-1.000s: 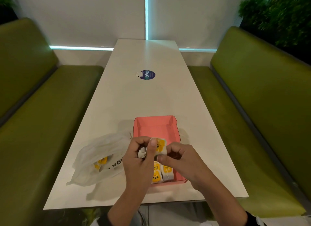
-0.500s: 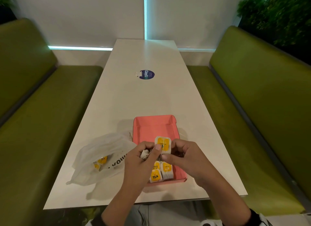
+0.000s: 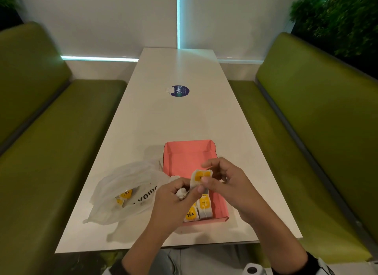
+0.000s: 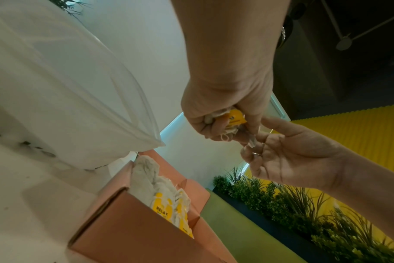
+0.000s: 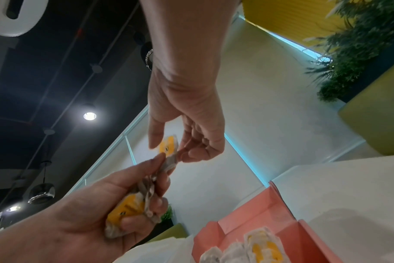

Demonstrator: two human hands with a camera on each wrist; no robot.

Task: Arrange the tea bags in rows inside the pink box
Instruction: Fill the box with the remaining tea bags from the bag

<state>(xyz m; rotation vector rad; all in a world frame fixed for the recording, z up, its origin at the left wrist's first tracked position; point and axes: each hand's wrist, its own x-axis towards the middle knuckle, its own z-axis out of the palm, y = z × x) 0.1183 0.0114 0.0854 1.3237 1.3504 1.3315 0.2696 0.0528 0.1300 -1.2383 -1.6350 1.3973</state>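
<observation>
The pink box (image 3: pixel 187 144) lies open on the white table (image 3: pixel 173 119), with a few yellow-labelled tea bags (image 3: pixel 199 210) standing at its near end. Above that near half my right hand (image 3: pixel 206 172) pinches one tea bag (image 3: pixel 199 175) by its upper part. My left hand (image 3: pixel 190 190) pinches the same bag's lower end and grips a crumpled bundle of tea bags (image 5: pixel 128 210) in its palm. In the left wrist view the bundle (image 4: pixel 234 119) shows inside my curled left fingers (image 4: pixel 214 131). Part of the box's row is hidden by my left hand.
A translucent plastic bag (image 3: pixel 122 184) holding more tea bags (image 3: pixel 124 195) lies left of the box, touching its corner. A round blue sticker (image 3: pixel 180 91) sits mid-table. Green benches (image 3: pixel 51 152) flank both sides.
Both hands stay above the box's near half. The pinched tea bag has drifted slightly right, and my right fingers now curl over its top edge.
</observation>
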